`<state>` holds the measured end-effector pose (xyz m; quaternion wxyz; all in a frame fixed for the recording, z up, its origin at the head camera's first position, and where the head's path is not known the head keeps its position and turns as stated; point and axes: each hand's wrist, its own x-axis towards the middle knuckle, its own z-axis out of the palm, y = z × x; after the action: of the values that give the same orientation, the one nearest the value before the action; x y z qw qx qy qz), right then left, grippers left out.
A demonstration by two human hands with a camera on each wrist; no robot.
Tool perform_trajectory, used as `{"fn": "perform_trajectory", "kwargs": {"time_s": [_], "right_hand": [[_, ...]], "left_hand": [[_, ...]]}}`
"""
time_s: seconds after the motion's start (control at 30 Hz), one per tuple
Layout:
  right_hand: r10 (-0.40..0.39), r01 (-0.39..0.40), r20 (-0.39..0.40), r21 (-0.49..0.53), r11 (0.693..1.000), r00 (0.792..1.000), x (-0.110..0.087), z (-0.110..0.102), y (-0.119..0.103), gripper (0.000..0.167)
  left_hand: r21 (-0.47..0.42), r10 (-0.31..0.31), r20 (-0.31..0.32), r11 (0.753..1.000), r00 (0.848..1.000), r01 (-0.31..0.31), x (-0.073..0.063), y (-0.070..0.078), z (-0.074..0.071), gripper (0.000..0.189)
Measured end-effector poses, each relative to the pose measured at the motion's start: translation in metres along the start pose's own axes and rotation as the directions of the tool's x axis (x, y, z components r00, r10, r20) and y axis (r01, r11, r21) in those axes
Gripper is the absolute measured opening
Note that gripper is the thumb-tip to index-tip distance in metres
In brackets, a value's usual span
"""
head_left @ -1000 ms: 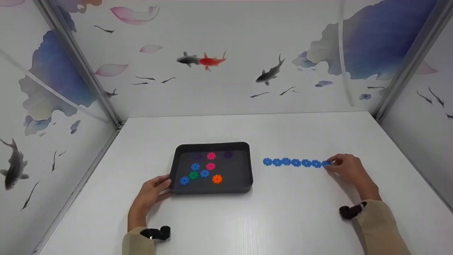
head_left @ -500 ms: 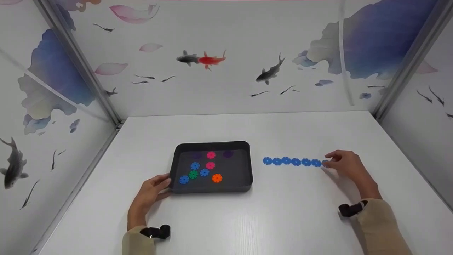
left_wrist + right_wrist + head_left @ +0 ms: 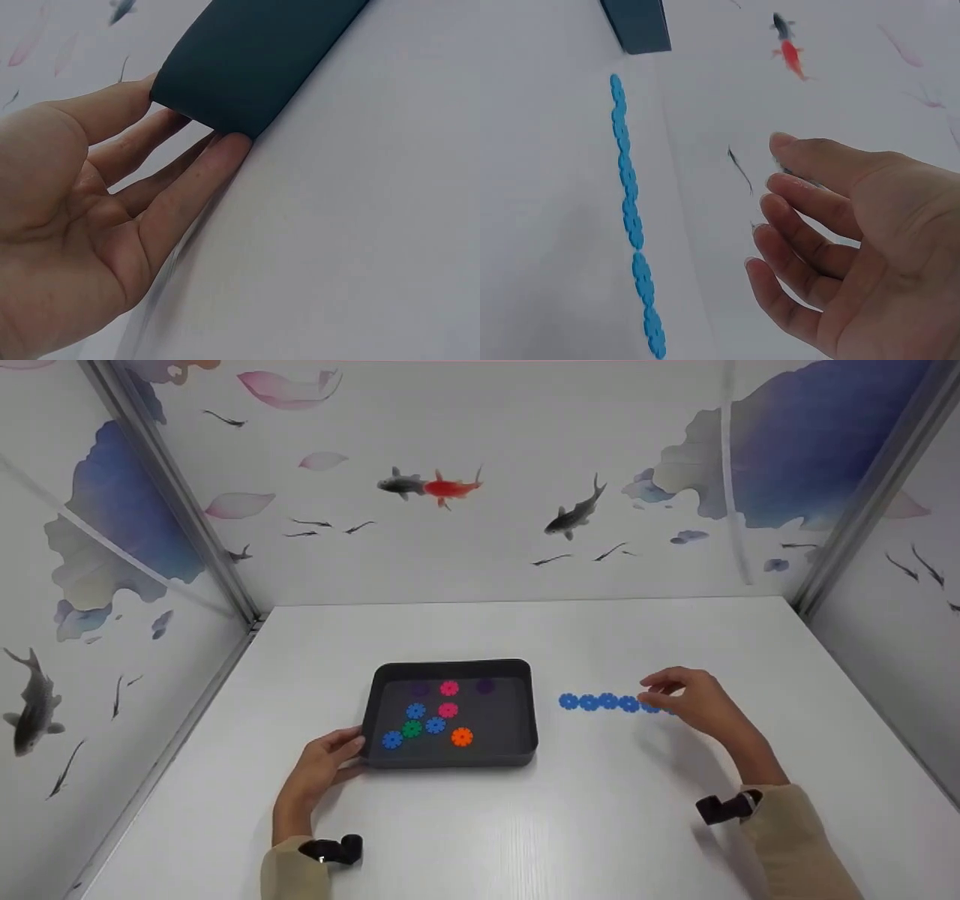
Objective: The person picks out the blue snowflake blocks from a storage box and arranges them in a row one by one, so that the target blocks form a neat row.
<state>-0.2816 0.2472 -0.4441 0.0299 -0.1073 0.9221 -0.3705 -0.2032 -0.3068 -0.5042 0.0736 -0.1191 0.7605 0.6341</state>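
A dark shallow tray (image 3: 495, 760) stands on the table with flower-shaped plastic discs in it. My left hand (image 3: 319, 771) holds the tray's near left corner, and in the left wrist view the thumb meets the rim while the fingers reach the wall (image 3: 247, 67). To the right of the tray lies a row of blue flower discs (image 3: 608, 701), overlapping edge to edge. Over the right end of this row hovers my right hand (image 3: 694, 701), partly hiding it. Nothing sits between its loosely bent fingers in the right wrist view, where the blue row (image 3: 628, 178) runs beside the hand.
Inside the tray are two pink discs, a green disc (image 3: 412, 728), an orange disc (image 3: 462, 737), several blue and purple ones. White panels printed with fish (image 3: 574, 512) enclose the white table (image 3: 465, 825) at the back and sides.
My right hand has let go of the row's right-end blue disc, lifted and moved left over the row. The left hand and the tray stay where they were.
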Motion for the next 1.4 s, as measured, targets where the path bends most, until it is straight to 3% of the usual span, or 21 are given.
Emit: {"fn": "perform_trajectory", "kwargs": {"time_s": [0.17,0.37,0.7,1.1,1.4], "right_hand": [[-0.058,0.058,0.039,-0.005,0.998,0.998,0.0,0.016,-0.019,0.039],[-0.135,0.134,0.024,0.021,0.991,0.991,-0.002,0.039,-0.034,0.036],[-0.157,0.155,0.053,0.046,0.987,0.986,-0.002,0.074,-0.052,0.034],[-0.25,0.228,0.172,0.134,0.964,0.953,-0.004,0.103,-0.074,0.039],[-0.312,0.28,0.158,0.196,0.94,0.937,0.005,0.12,-0.099,0.039]], "left_hand": [[-0.006,0.005,0.002,1.0,1.0,-0.005,0.001,-0.002,-0.001,0.052],[-0.026,0.003,0.003,1.0,1.0,-0.003,0.003,-0.002,-0.001,0.052],[-0.048,0.0,-0.002,0.999,1.0,0.0,0.003,-0.005,-0.002,0.05],[-0.061,0.002,0.001,0.998,1.0,-0.002,-0.002,-0.001,0.0,0.049],[-0.042,0.006,-0.002,0.999,1.0,-0.006,0.001,-0.002,0.001,0.05]]}}
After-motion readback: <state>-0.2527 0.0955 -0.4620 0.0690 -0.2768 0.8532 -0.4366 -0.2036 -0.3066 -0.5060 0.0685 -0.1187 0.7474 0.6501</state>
